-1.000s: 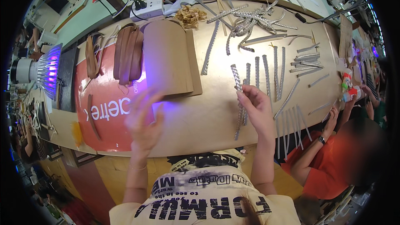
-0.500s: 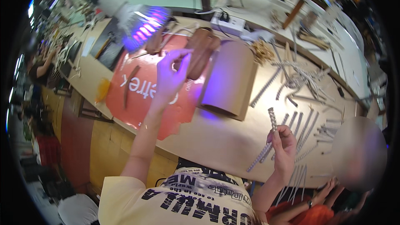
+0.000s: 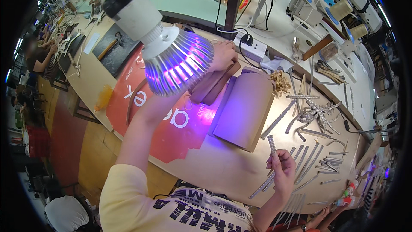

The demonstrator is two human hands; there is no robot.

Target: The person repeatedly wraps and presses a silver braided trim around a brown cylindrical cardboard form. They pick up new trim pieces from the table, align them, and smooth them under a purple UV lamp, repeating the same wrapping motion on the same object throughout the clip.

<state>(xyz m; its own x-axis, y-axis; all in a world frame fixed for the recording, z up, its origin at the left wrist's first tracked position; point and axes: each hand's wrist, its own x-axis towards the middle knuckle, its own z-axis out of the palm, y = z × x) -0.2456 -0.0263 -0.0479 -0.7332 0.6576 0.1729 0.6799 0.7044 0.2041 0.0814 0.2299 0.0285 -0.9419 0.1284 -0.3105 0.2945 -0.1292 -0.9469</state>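
My right hand (image 3: 283,167) grips a short braided strip (image 3: 271,143), silvery beige, between thumb and fingers; its end stands up above them. Reaching far across the table, my left hand (image 3: 224,55) is at the top end of the stacked brown leather pieces (image 3: 214,87). Its fingers are curled, and what they hold, if anything, is hidden. A large lamp bulb (image 3: 178,62) with a purple glow hangs in front of my left forearm and wrist. More braided strips (image 3: 307,163) lie in a row beside my right hand.
A curved brown board (image 3: 242,111) stands in the middle of the table, right of a red sheet (image 3: 167,141). A tangled heap of braids (image 3: 317,114) lies farther right. Behind are a white power strip (image 3: 251,48) and thread cones (image 3: 341,9). Another person's hand (image 3: 319,215) shows at lower right.
My left hand has moved away from me and right, to the far end of the leather pieces. The lamp looms larger in view. My right hand still holds the braided strip.
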